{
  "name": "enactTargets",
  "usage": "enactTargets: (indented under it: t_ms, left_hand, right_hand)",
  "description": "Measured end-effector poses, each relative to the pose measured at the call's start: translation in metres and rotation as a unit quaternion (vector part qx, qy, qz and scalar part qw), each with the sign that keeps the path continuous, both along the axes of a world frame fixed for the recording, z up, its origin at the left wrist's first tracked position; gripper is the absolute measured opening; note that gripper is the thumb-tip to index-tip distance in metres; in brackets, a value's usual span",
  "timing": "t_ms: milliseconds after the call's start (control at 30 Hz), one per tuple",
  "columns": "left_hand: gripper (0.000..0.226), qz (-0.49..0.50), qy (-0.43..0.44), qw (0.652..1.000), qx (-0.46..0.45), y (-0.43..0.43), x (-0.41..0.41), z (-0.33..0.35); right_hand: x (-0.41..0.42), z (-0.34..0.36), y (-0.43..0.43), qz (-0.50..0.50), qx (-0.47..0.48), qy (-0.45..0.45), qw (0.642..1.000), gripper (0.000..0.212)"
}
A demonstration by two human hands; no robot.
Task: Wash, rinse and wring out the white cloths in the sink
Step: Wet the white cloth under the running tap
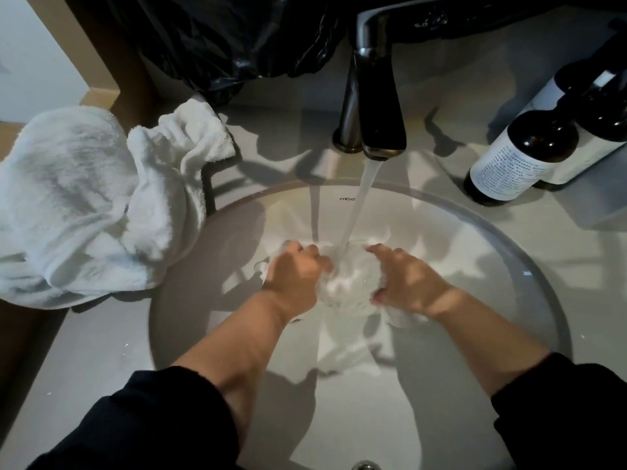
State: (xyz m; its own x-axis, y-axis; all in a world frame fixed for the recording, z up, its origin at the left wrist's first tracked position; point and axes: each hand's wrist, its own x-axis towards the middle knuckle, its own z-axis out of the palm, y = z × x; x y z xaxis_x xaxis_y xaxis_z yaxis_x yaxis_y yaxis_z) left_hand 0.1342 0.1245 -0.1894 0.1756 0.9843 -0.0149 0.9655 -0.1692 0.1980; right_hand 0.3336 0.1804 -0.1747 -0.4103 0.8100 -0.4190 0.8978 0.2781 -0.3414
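Fingers of left hand [294, 280] and right hand [409, 283] curled round white cloth [346, 283] at sink [481, 266] centre; rim well apart

A dark bottle [524, 157] with a white printed label stood on the pale desk [101, 351], over at its far right. A second bottle [604, 130] pressed close behind it. A crumpled black plastic bag [220, 39] sat farther back.

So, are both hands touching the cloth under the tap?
Touching. Head view shows the left hand and right hand both gripping the white cloth under the water stream.
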Motion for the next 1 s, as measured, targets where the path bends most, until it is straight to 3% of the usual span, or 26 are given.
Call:
enactTargets:
  t_ms: [100,167,200,267,333,400,467,500,567,733,767,833,900,1000]
  left_hand:
    - [0.046,0.019,-0.170,0.985,-0.020,0.005,-0.013,0.012]
    - [0.046,-0.008,-0.179,0.982,-0.056,0.006,-0.022,0.024]
    - [0.044,-0.013,-0.153,0.983,-0.099,0.006,-0.026,0.029]
    - [0.036,0.008,-0.117,0.982,-0.151,0.004,-0.029,0.035]
    - [0.041,0.028,-0.060,0.991,-0.119,0.003,-0.023,0.031]
    - [0.054,0.038,-0.002,0.992,-0.120,0.000,-0.013,0.020]
    - [0.066,0.036,0.051,0.983,-0.171,-0.004,-0.003,0.005]
    - [0.072,0.024,0.089,0.979,-0.181,-0.006,0.001,-0.003]
    - [0.077,0.006,0.161,0.974,-0.160,-0.010,0.006,-0.019]
    - [0.074,0.016,0.221,0.965,-0.141,-0.004,0.013,-0.032]
    - [0.071,0.024,0.193,0.971,-0.139,-0.003,0.011,-0.032]
    - [0.059,0.099,0.045,0.981,-0.159,-0.002,0.007,-0.028]
    - [0.045,0.175,-0.109,0.967,-0.153,-0.001,0.000,-0.025]
    - [0.038,0.190,-0.301,0.924,-0.140,0.008,-0.009,-0.010]
  right_hand:
    - [0.003,0.022,0.006,-0.012,0.024,0.073,0.997,0.079]
    - [0.011,0.036,0.006,-0.009,-0.050,0.083,0.995,0.080]
    - [0.016,0.044,0.005,0.005,-0.103,0.068,0.992,0.078]
    - [0.020,0.046,0.004,0.043,-0.128,0.014,0.991,0.052]
    - [0.015,0.032,0.001,0.003,-0.015,0.025,1.000,0.034]
    - [0.000,0.016,-0.010,-0.019,0.076,0.068,0.995,0.059]
    - [-0.016,-0.004,-0.024,0.028,0.068,-0.054,0.996,0.072]
    - [-0.020,-0.013,-0.031,0.057,0.060,-0.149,0.985,0.073]
    - [-0.026,-0.022,-0.039,0.091,0.068,-0.233,0.966,0.073]
    - [-0.031,-0.035,-0.034,0.112,0.157,-0.262,0.946,0.068]
    - [-0.030,-0.038,-0.032,0.116,0.175,-0.255,0.944,0.065]
    - [-0.030,-0.036,-0.027,0.116,0.182,-0.218,0.952,0.057]
    - [-0.025,-0.040,-0.010,0.089,0.151,-0.155,0.972,0.049]
    - [-0.014,-0.026,0.014,0.045,0.057,0.001,0.997,0.042]
